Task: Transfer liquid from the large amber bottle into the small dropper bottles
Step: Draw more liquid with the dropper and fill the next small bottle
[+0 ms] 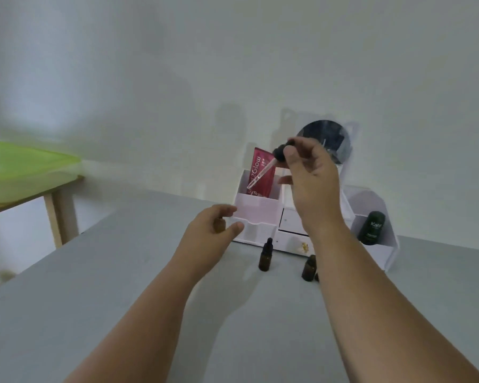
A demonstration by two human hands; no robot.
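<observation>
My right hand (313, 175) is raised above the table and pinches the black bulb of a glass dropper (263, 170), whose clear tube slants down to the left. My left hand (213, 228) is curled round an amber bottle (219, 225), mostly hidden by the fingers, just in front of the organiser. A small amber dropper bottle with a black cap (266, 255) stands on the grey table between my arms. Another small amber bottle (309, 268) stands beside my right forearm, partly hidden by it.
A white desk organiser (257, 214) with small drawers stands against the wall, holding a red tube (260, 172), a round mirror (327, 139) and a dark green bottle (371, 228). A wooden side table with a green lid (20, 167) stands at the left.
</observation>
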